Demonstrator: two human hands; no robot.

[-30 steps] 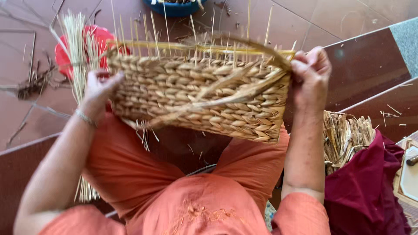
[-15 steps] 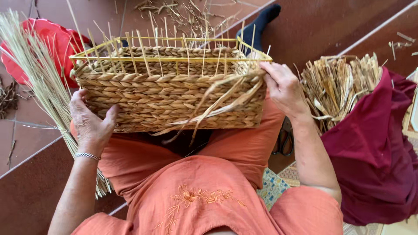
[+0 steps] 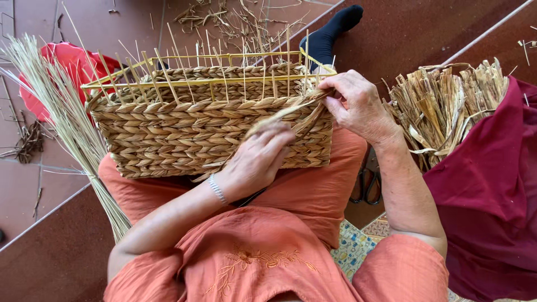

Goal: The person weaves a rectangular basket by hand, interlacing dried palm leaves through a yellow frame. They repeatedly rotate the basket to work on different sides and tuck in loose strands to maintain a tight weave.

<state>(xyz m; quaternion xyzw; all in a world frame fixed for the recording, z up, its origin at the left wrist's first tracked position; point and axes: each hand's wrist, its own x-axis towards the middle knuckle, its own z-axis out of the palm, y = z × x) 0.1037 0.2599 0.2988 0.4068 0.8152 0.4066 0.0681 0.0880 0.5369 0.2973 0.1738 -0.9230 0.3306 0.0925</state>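
Nearest the camera is the person's lap in orange cloth, and on it rests the woven basket (image 3: 207, 134), tilted so its near side wall faces up. The left hand (image 3: 257, 159), a thin bracelet (image 3: 216, 188) at the wrist, lies across that wall with its fingers pressing a flat straw strand (image 3: 291, 112) against the braid. The right hand (image 3: 358, 103) is at the basket's right top corner, thumb and fingers pinched shut on the same strand where it meets the rim. The hands are close, not touching.

The near wall looks woven in braided rows most of the way up; above them the yellow wire frame (image 3: 224, 59) and thin upright stakes stand bare, so the top band and rim seem left to do, with the strand apparently being worked around the right corner.

Compared with half a second ago, the left hand has left the basket's left end and crossed to the middle of the wall, and the right hand has closed on the strand at the corner; the basket sits a little more to the left.

Right of the lap lie scissors (image 3: 366, 184) on the floor, a bundle of dried straw strips (image 3: 447, 106) and dark red cloth (image 3: 492, 196). To the left, a sheaf of thin reeds (image 3: 61, 117) leans past a red plastic stool (image 3: 67, 64). Farther off, straw scraps litter the tiled floor (image 3: 128, 22).
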